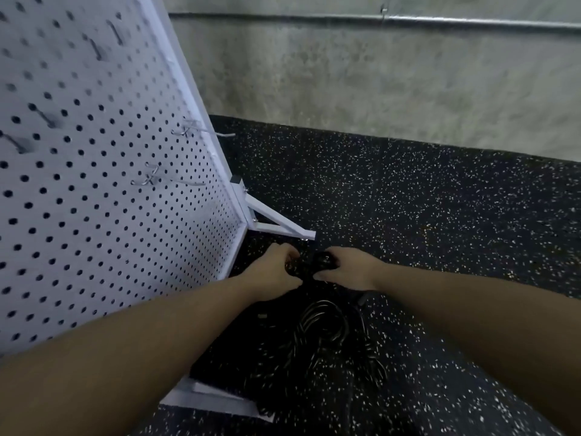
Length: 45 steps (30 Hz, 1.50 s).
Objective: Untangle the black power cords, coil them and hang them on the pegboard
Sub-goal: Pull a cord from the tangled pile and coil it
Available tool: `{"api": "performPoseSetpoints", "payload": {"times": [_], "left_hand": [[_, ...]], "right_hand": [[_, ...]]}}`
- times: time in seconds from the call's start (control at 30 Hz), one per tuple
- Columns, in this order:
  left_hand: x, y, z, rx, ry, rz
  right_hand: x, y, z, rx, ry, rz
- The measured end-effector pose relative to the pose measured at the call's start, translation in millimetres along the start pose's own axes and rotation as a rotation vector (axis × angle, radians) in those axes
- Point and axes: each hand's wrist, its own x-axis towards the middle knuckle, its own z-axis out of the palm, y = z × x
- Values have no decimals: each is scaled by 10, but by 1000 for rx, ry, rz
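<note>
Hands, left hand [273,272], right hand [347,268], gripping black cords [309,266]

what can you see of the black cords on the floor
The black cords lie in a tangled heap of glossy loops on the speckled floor, beside the white pegboard and between its feet. The left hand and right hand each grip a strand at the heap's far end. Dark blur hides how many cords there are.

A workshop or garage: bare concrete wall [377,83] at 12 o'clock, speckled rubber floor [440,209], white pegboard [94,184] with hooks at 9 o'clock.
</note>
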Motion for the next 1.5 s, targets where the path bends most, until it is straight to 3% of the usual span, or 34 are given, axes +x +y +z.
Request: {"api": "performPoseSetpoints", "payload": {"times": [0.3,0.57,0.67,0.77,0.83,0.93,1.13,1.23,1.3,1.43,1.5], "left_hand": [[-465,693,-514,-232,92,73],[-1406,1480,-1074,-457,369,267],[-1758,1651,-1299,-679,387,322],[-2099,1849,-1591,-753,474,406],[-2337,1981,-1790,-714,525,443],[-2665,2158,-2062,-572,623,478],[-3191,2477,-2453,-464,676,591],[-3347,2589,-2588,-484,800,657],[-3399,2617,-2660,-641,858,702],[-3422,2633,-2707,-819,870,750],[-3400,2650,-2779,-815,958,762]], "right_hand": [[-731,-556,-1137,434,143,-172],[-1860,-1352,-1840,704,259,-357],[-2237,-1568,-1971,793,359,-413],[-2557,-1715,-2080,868,486,-414],[-2732,-1791,-2136,847,565,-418],[-2944,-1907,-2171,495,648,-452],[-3206,-2333,-2090,47,597,-600],[-3156,-2536,-2042,190,679,-670],[-3124,-2704,-2016,327,725,-700],[-3110,-3091,-2037,556,719,-794],[-3122,-3319,-2108,604,703,-845]]}}
